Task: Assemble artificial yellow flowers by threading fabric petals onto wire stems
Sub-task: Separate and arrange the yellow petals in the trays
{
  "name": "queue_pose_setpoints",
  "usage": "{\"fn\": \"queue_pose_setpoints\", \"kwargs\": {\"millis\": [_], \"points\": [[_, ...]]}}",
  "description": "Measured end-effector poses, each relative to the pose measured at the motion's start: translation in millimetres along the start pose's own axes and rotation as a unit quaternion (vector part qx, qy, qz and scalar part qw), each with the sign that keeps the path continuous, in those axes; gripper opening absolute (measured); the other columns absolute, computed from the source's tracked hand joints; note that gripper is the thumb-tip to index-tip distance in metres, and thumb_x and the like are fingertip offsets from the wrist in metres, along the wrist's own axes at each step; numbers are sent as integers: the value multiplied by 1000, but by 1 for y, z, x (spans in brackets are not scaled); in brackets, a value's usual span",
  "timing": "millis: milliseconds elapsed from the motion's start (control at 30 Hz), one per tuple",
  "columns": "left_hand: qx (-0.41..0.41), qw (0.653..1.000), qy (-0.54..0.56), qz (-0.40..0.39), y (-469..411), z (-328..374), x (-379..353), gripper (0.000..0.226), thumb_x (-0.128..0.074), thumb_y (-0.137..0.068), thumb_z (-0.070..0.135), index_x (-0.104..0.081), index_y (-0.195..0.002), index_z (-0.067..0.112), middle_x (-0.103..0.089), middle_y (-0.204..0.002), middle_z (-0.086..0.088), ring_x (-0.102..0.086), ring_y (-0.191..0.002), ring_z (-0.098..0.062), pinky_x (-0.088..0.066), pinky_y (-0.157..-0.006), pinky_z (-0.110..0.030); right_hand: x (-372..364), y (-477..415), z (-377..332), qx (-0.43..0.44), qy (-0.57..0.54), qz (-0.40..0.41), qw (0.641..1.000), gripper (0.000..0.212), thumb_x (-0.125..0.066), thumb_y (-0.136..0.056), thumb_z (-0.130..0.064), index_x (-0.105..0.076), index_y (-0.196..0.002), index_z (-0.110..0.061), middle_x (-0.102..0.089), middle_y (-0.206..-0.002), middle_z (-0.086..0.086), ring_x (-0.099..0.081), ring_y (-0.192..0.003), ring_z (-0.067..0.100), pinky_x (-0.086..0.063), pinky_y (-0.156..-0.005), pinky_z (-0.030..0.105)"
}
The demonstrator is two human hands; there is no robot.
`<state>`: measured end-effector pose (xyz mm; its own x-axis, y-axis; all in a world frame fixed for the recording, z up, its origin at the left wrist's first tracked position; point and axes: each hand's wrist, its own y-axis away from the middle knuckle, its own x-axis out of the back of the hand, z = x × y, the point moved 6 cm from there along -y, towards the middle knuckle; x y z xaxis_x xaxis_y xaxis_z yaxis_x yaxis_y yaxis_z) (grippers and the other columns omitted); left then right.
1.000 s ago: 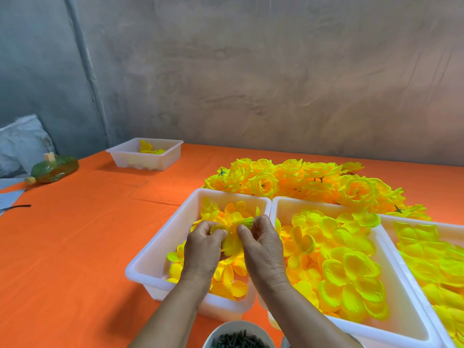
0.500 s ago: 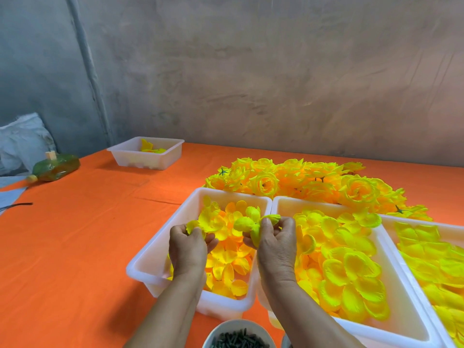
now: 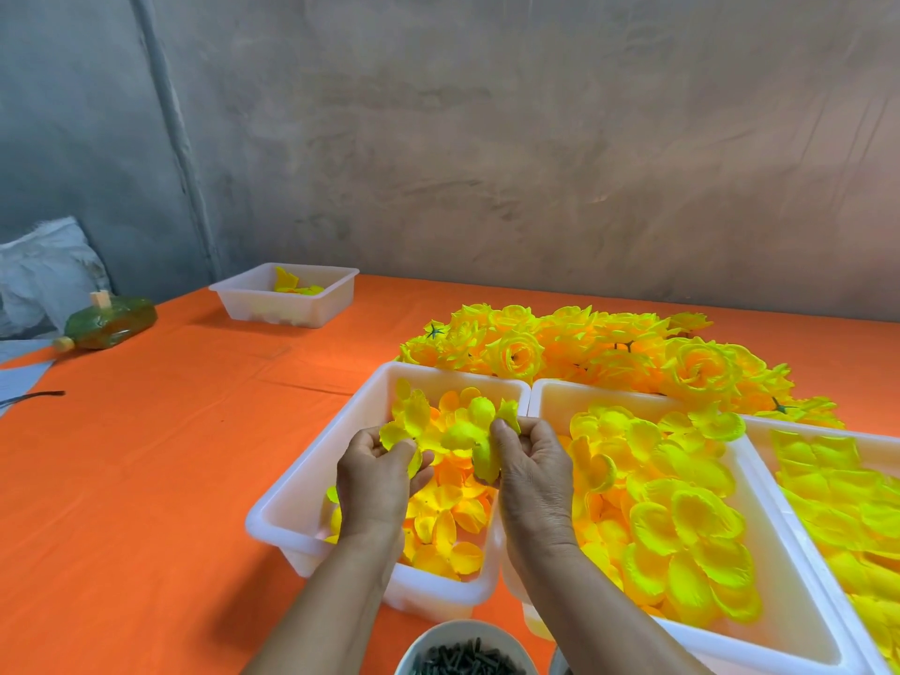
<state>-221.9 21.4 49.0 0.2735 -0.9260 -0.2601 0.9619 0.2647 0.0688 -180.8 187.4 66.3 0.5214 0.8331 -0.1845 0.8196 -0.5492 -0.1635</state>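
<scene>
Petal layer [image 3: 455, 431] spans sideways between left hand [image 3: 375, 482] and right hand [image 3: 533, 479], each pinching one end, both equally near.

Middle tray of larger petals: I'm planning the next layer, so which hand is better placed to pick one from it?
Right, probably. The right hand hovers at the middle tray's left rim, while the left hand is over the left tray, farther off. Both hands pinch the petal cluster.

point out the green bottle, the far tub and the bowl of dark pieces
green bottle [image 3: 112, 321], head view, mid body
far tub [image 3: 272, 309], head view, front wall
bowl of dark pieces [image 3: 423, 638], head view, left rim
</scene>
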Motion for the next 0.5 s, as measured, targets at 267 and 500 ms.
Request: {"fn": "queue_pose_setpoints", "kwargs": {"millis": [267, 500], "points": [[54, 994, 77, -63, -12, 0, -13, 10, -56, -95, -3, -64, -97, 3, -62, -98, -15, -68, -73, -23, -58, -55, -24, -9, -19, -3, -35, 113, -38, 992, 9, -58, -93, -20, -53, -85, -19, -57, -66, 1, -57, -49, 21, -48, -60, 43], [78, 977, 39, -195, -23, 10, -43, 32, -48, -97, -3, -55, -126, 11, -65, -103, -13, -60, -93, -25, -54, -79, -35, -25, -48, -16, -59, 146, -73, 985, 19, -48, -95, -13, -55, -112, -15, -64, -98, 2, -71, -62, 17, -55, -84, 51]]}}
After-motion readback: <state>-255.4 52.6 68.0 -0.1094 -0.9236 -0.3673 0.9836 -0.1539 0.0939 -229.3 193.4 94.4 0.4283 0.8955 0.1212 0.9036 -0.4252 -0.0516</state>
